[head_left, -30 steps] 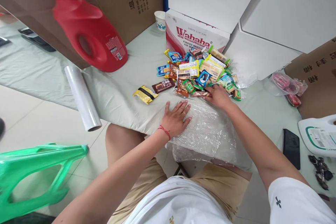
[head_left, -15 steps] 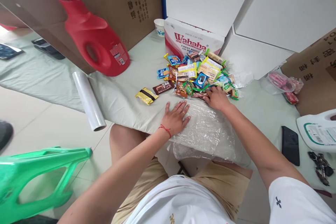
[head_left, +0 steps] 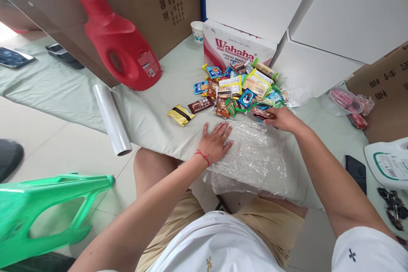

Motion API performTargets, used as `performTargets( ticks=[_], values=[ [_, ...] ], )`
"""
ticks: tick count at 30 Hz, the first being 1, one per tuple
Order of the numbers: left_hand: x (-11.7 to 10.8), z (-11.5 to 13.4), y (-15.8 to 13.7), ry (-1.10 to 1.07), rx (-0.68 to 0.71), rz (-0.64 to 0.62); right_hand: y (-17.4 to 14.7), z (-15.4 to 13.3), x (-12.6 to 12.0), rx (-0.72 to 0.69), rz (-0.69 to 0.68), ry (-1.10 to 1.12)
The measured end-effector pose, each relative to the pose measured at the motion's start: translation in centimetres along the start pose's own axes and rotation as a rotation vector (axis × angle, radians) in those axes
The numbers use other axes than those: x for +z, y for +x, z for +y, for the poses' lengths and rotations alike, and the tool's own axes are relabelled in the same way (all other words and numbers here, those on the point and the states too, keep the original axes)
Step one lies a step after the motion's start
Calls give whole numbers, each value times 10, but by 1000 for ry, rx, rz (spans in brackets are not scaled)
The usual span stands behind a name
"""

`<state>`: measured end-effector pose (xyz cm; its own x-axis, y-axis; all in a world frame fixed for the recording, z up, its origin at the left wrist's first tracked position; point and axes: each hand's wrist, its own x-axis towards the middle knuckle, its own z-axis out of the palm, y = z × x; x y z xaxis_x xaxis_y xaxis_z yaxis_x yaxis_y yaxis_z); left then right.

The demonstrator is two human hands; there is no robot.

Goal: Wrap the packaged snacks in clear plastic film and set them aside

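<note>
My left hand (head_left: pixel 216 142) lies flat with its fingers spread on the left edge of a clear plastic sheet (head_left: pixel 255 153), which hangs over the table's front edge. At the front right of a heap of wrapped snacks (head_left: pixel 240 87), my right hand (head_left: pixel 282 119) grips a brown snack packet (head_left: pixel 263 114) between thumb and fingers. A yellow-and-black packet (head_left: pixel 180 115) and a brown packet (head_left: pixel 201 104) lie side by side, left of the heap.
A Wahaha carton (head_left: pixel 239 46) stands behind the heap. On the left are a red jug (head_left: pixel 127 51), a roll of plastic film (head_left: pixel 112 121) and a green stool (head_left: pixel 57 204). To the right lie a phone (head_left: pixel 356 174), keys (head_left: pixel 393 208) and a white jug (head_left: pixel 389 161).
My right hand has closed on the brown packet and drawn it rightward from the front of the heap. My left hand stays on the plastic sheet.
</note>
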<state>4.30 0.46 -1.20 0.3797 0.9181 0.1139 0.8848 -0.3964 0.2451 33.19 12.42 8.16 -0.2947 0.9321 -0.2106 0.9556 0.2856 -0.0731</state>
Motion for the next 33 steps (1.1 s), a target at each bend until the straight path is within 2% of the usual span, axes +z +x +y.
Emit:
performTargets(
  ticks=[3,5,7,10,13,17,22,27,33],
  values=[
    [-1,0,0,-14,0,-1,-39,12,-10,-75,79,132],
    [-1,0,0,-21,3,2,-66,7,-7,-167,116,204],
    [-1,0,0,-25,7,5,-89,-9,4,-231,126,247],
    [-1,0,1,-18,11,1,-108,-45,30,-252,71,247],
    [-1,0,1,-2,5,-6,-110,-73,56,-196,9,174],
    [-2,1,1,5,2,-16,-108,-78,74,-197,43,218],
    [-4,3,1,5,-7,-13,-110,-61,73,-216,109,306],
    [-3,3,1,8,-10,-13,-112,-53,67,-121,209,452],
    [-5,3,1,19,-8,-26,-112,-79,71,-120,64,201]
  ],
)
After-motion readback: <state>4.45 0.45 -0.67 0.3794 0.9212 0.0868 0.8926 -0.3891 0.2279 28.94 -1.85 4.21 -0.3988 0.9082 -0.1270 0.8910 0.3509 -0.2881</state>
